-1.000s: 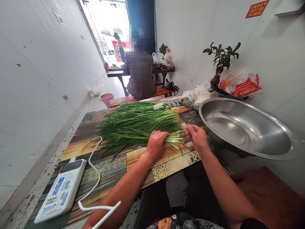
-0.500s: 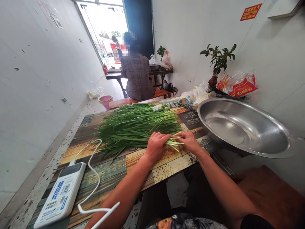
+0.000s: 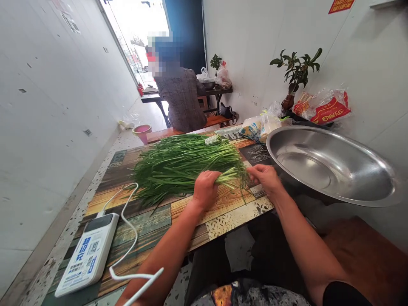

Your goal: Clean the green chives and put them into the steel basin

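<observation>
A large heap of garlic chives (image 3: 178, 163) lies across the patterned table (image 3: 191, 221), leaves to the left and pale stem ends to the right. My left hand (image 3: 206, 187) is closed around a small bunch at the heap's near side, its whitish ends (image 3: 228, 176) sticking out past the thumb. Just right of those ends, my right hand (image 3: 266, 178) has thumb and fingers pinched together beside some thin wisps. Whether anything sits in that pinch is too small to tell. A light-coloured tied band (image 3: 213, 140) rests on the heap's far side.
A wide steel basin (image 3: 318, 170) stands at the right. Behind it are plastic bags (image 3: 259, 129), a potted plant (image 3: 295, 76) and a red package (image 3: 330, 110). A white power bank (image 3: 87, 255) with a cable lies at left. A person (image 3: 181, 100) sits at the far table.
My right hand moved in to the stem ends, then drew back right with its fingers pinched. My left hand kept its hold on the bunch. The seated person leaned left.
</observation>
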### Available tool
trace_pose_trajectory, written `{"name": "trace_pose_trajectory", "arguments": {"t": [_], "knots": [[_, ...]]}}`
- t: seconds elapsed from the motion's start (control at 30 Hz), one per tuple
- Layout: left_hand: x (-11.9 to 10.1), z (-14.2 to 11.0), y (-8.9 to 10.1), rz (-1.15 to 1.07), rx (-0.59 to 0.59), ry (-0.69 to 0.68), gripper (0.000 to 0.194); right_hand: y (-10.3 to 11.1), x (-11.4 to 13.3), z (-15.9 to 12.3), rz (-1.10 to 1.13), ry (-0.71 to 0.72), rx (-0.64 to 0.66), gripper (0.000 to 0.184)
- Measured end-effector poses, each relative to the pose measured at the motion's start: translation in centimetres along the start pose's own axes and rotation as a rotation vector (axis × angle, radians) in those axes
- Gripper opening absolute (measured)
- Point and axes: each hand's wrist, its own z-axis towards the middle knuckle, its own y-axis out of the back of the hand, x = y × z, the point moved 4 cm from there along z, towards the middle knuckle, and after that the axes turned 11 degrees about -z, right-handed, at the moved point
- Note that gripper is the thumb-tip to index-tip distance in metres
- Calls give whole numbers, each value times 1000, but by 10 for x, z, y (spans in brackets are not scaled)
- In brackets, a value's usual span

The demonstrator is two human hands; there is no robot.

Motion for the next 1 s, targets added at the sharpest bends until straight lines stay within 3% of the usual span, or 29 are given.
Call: {"name": "trace_pose_trajectory", "arguments": {"t": [0.07, 0.17, 0.33, 0.5, 0.6, 0.87, 1.0], "knots": [[6, 0, 1, 3, -45, 24, 27, 5, -2, 2, -50, -6, -32, 44], [8, 0, -1, -1, -27, 2, 27, -2, 1, -1, -154, 31, 22, 51], [5, -1, -3, -4, 14, -18, 28, -24, 22, -12, -336, 363, 27, 29], [0, -2, -4, 2, 33, -37, 29, -30, 33, -16, -479, 482, -19, 16], [-3, -3, -4, 10, 39, -47, 29, -28, 32, -16, -522, 447, -40, 16], [-6, -3, -5, -5, 71, -46, 30, -20, 17, -10, -379, 271, 3, 19], [-4, -3, -4, 1, 41, -14, 31, -4, 12, -3, -362, 215, -83, 20]]}}
